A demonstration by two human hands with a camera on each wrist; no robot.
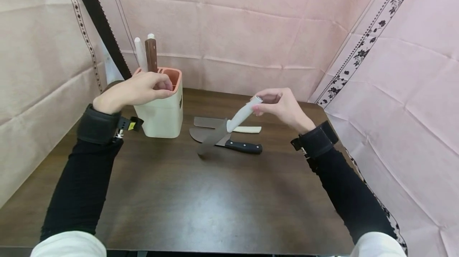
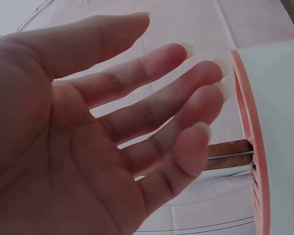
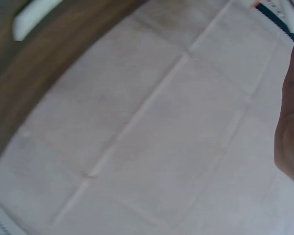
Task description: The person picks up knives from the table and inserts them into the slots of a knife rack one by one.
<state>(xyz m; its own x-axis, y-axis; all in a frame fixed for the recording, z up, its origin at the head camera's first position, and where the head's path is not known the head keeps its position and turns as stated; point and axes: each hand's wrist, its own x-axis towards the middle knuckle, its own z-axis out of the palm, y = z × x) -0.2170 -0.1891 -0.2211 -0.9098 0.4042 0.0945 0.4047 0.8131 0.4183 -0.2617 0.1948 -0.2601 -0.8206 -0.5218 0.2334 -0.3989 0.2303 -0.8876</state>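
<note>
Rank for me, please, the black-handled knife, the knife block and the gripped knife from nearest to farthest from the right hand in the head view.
1. Gripped knife: held in the right hand.
2. Black-handled knife: lying on the table, to the hand's left.
3. Knife block: farther left, standing on the table.

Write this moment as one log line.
right grip: holds white-handled knife | left grip: empty, near knife block | table: black-handled knife, pale-handled knife
</note>
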